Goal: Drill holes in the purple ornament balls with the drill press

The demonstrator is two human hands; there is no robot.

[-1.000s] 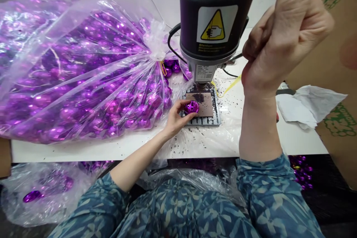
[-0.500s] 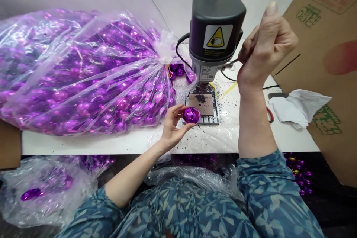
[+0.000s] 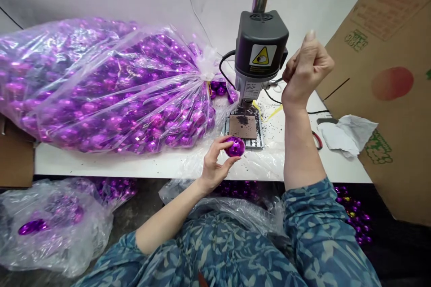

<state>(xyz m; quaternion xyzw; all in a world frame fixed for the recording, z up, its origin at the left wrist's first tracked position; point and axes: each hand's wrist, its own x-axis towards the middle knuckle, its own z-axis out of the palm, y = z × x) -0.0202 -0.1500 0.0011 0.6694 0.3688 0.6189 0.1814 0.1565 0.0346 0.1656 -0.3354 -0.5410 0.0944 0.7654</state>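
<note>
Purple ball (image 3: 235, 146) pinched in left hand (image 3: 215, 166) fingertips just in front of drill press (image 3: 261, 51) plate (image 3: 243, 126), clear of the big bag of balls (image 3: 101, 89) at left. Right hand (image 3: 305, 74) fisted around the press lever, raised, apparently keeping spindle up.

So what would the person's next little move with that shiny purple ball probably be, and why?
Probably carrying the purple ball off the table edge toward the plastic bag in the lap. The left hand pinches the ball clear of the drill plate, near the table edge, while the right hand grips the drill press lever, raised. That suggests this piece is finished.
</note>
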